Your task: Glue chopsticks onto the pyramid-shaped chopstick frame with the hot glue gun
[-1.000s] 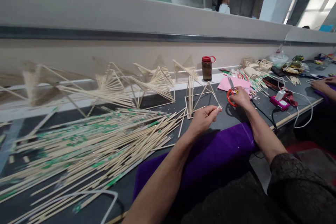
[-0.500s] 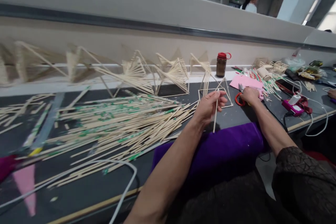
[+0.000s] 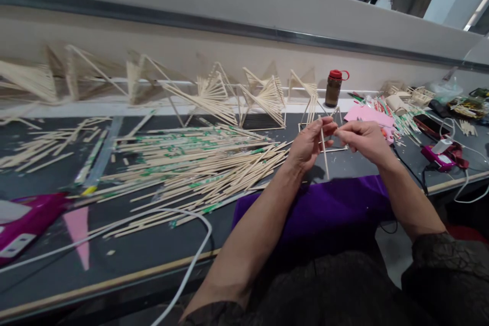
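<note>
A thin wooden stick [image 3: 326, 161] slants downward from my left hand [image 3: 305, 146], pinched between thumb and fingers. Close beside it, my right hand [image 3: 365, 143] is closed, its fingertips near those of the left; what they hold, if anything, is too small to make out. Behind both hands stands a small twisted stick model [image 3: 311, 104], its base partly hidden by the fingers. Purple cloth [image 3: 344, 201] lies over the table edge below my hands. To the left spreads a heap of loose wooden sticks [image 3: 214, 173], some in green-marked wrappers.
Larger twisted stick models [image 3: 263, 99] line the wall. A red-capped bottle [image 3: 333, 89] stands behind my hands. Pink sheets [image 3: 370, 115], a magenta device [image 3: 439, 158] and white cables are to the right. A pink triangle [image 3: 79, 234] lies front left. One person is beyond the partition.
My right hand has come up and left from beside the orange-handled scissors to my left hand. The scissors no longer show. My left hand still holds the stick; the view has shifted left.
</note>
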Demonstrator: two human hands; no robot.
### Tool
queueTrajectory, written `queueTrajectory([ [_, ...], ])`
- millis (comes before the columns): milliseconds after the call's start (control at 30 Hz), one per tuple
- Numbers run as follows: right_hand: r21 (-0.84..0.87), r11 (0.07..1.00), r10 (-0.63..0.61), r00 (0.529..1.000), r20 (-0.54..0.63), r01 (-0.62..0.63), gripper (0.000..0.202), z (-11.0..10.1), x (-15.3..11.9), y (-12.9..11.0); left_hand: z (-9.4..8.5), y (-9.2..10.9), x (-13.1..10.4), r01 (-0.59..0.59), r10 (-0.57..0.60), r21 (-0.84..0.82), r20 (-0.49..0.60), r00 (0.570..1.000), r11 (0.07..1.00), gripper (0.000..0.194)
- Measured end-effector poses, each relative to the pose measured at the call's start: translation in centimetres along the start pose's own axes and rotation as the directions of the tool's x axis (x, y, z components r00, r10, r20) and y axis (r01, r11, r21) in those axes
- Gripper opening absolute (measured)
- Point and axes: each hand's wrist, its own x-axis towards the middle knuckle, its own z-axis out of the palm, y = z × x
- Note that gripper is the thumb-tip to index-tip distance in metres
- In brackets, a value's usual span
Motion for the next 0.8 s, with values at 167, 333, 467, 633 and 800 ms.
queueTrajectory([
  [167, -0.064, 0.998, -0.005, 0.998, 0.059, 0.009, 0.023, 2.0, 0.7, 2.1, -0.2, -0.6, 0.3, -0.074, 0.073, 0.073, 0.01, 0.997, 0.995, 0.032],
  [333, 0.035, 0.999, 0.019, 0.994, 0.108, -0.023, 0.025, 2.6, 1.3, 2.4, 0.0, -0.6, 0.3, -0.106, 0.105, 0.139, 0.016, 0.994, 0.985, 0.04],
  [467, 0.161, 0.987, 0.033, 0.996, -0.077, -0.021, 0.023, 1.4, 1.7, 1.8, 0.1, -0.1, -0.1, -0.072, 0.071, 0.231, 0.01, 0.997, 0.97, 0.049],
  [633, 0.274, 0.962, 0.089, 0.959, -0.268, -0.012, 0.025, -1.0, 2.8, 1.9, 0.2, 0.1, -0.8, 0.05, -0.101, 0.452, 0.091, 0.991, 0.891, 0.051],
  [800, 0.315, 0.948, 0.144, 0.944, -0.297, -0.045, 0.026, -1.8, 3.2, 2.9, 0.5, 0.1, -1.2, 0.081, -0.177, 0.539, 0.129, 0.976, 0.839, 0.043],
])
